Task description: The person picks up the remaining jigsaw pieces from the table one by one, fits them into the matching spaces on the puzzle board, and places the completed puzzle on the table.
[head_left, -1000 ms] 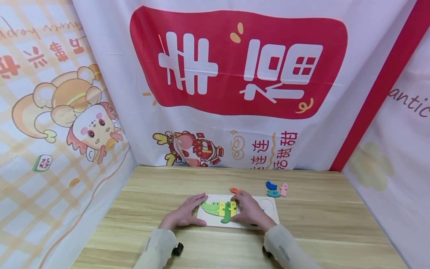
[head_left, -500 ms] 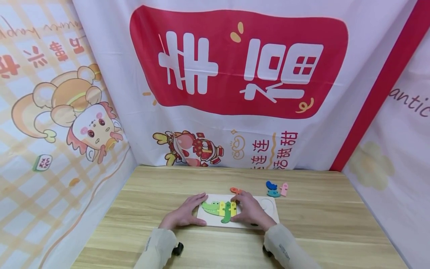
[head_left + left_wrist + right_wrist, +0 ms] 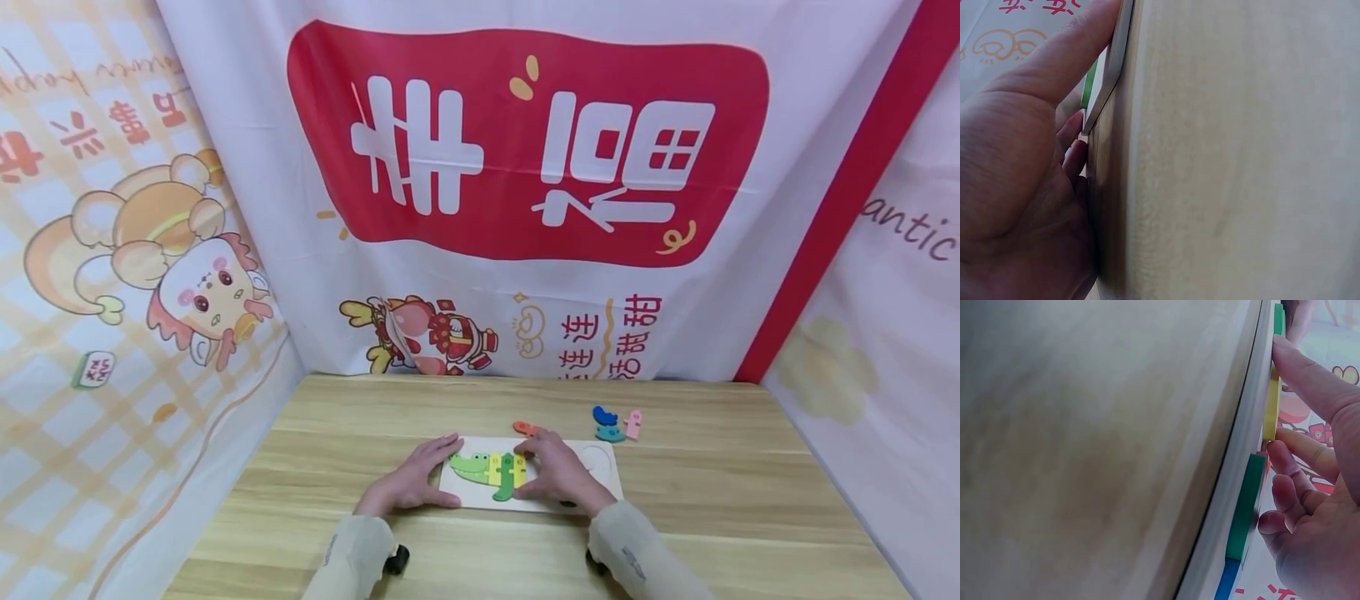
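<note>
A pale puzzle board (image 3: 472, 499) lies flat on the table, with a crocodile taking shape on it. From the left run a light green head piece (image 3: 468, 467), a yellow piece (image 3: 494, 468), a green piece with a leg (image 3: 506, 482) and a second yellow piece (image 3: 521, 472). My left hand (image 3: 411, 482) holds the board's left end, thumb at the near edge and fingers at the far edge. Thumb and index finger of my right hand (image 3: 558, 472) pinch the second yellow piece (image 3: 1270, 409) on the board; the other fingers hang loosely curled.
An orange piece (image 3: 525, 427) lies just behind the board. Farther right are loose dark blue (image 3: 604, 416), teal (image 3: 611, 433) and pink (image 3: 633, 424) pieces. An outlined recess (image 3: 597, 458) shows at the board's right end. Printed cloth (image 3: 697, 325) hangs behind the table.
The head view has shifted slightly. Both hands keep their places on the board and the yellow piece, with barely any movement.
</note>
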A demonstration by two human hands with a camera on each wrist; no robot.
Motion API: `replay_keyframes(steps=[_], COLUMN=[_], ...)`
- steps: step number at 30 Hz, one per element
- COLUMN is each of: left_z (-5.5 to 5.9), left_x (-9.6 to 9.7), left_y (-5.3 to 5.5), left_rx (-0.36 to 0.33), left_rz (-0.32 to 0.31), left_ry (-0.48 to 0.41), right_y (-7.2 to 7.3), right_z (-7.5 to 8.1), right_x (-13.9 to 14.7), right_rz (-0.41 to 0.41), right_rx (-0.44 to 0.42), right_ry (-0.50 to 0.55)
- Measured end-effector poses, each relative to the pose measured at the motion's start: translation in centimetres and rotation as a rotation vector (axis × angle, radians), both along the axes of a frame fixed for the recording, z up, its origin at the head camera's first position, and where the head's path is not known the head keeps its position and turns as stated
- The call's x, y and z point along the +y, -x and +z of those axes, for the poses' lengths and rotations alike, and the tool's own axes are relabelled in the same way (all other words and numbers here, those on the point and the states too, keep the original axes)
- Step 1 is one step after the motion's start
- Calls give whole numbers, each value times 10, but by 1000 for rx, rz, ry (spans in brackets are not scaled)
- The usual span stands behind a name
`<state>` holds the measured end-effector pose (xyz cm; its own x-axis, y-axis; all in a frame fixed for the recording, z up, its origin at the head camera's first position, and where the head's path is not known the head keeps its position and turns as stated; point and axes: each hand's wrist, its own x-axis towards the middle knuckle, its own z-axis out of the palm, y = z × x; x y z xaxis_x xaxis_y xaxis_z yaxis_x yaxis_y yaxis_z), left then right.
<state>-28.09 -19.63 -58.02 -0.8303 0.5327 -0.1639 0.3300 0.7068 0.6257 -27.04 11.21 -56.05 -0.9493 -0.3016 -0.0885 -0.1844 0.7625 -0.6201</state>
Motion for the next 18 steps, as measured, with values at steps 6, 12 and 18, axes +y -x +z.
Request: replay_keyframes(steps=[6,12,18], left_z=[-1,2,1], left_x=[-2,-1,-1], left_y=[1,0,1], left_rx=[2,16,13], left_rz=[-10,-20,-29], left_ry=[-1,-9,3], right_y=[3,5,4], right_z=[-1,-2,4], right_x=[0,1,5], right_rz=[14,45,45], right_rx=[0,24,31], right_ry=[-7,-31,-20])
